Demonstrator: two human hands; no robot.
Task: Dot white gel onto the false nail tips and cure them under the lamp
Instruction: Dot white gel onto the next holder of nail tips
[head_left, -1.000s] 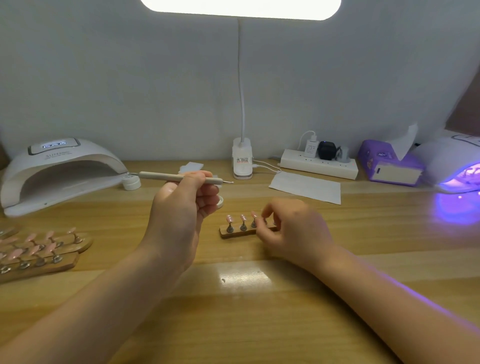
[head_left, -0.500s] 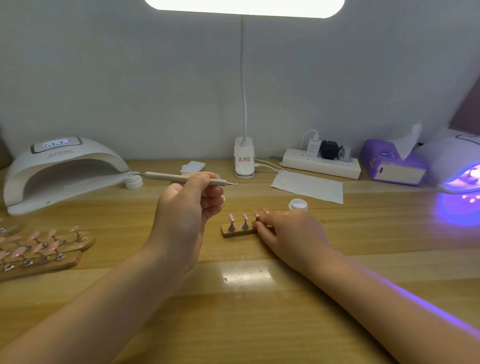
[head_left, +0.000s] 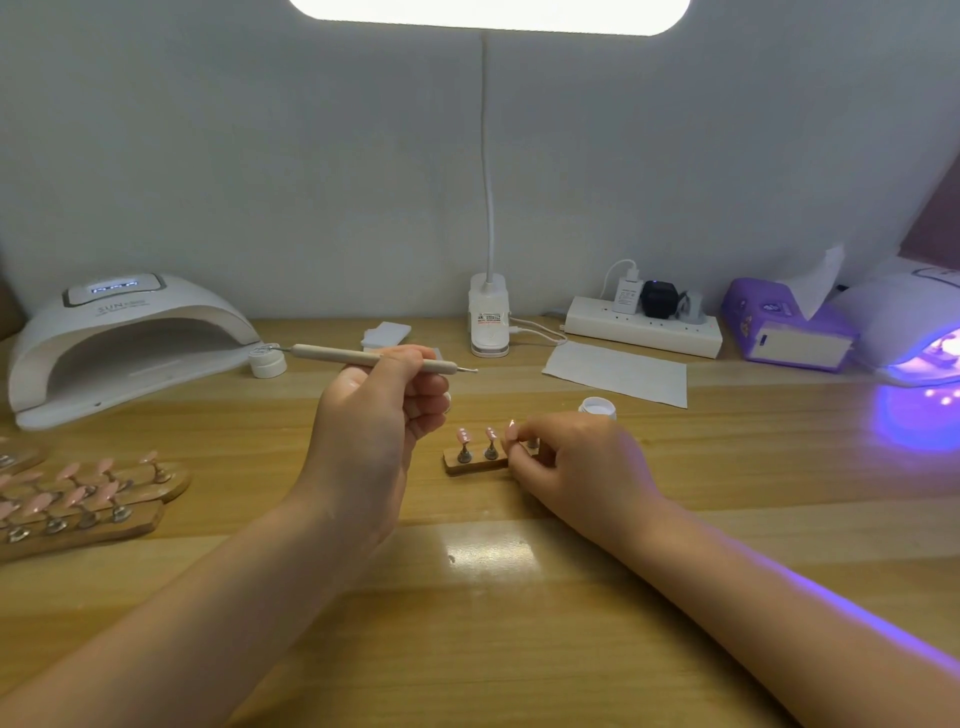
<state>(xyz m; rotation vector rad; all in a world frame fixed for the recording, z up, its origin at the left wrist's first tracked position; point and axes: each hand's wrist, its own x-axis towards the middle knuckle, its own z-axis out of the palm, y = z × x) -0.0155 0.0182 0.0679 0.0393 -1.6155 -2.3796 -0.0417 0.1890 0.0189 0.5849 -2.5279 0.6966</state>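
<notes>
While the left hand (head_left: 374, 415) holds the dotting tool (head_left: 363, 357) aloft, the right hand (head_left: 566, 462) now pinches a tip (head_left: 511, 430) on the stand (head_left: 475, 462), uncovering the gel pot (head_left: 597, 406) behind: dotting seems imminent.

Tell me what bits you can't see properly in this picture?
Head view only:
- The small wooden stand: its right end is hidden under the right hand.
- The nail tip stands at left: cut off by the picture's edge.
- Dots on the nail tips: too small to count.
- The lit lamp: cut off at right.
</notes>
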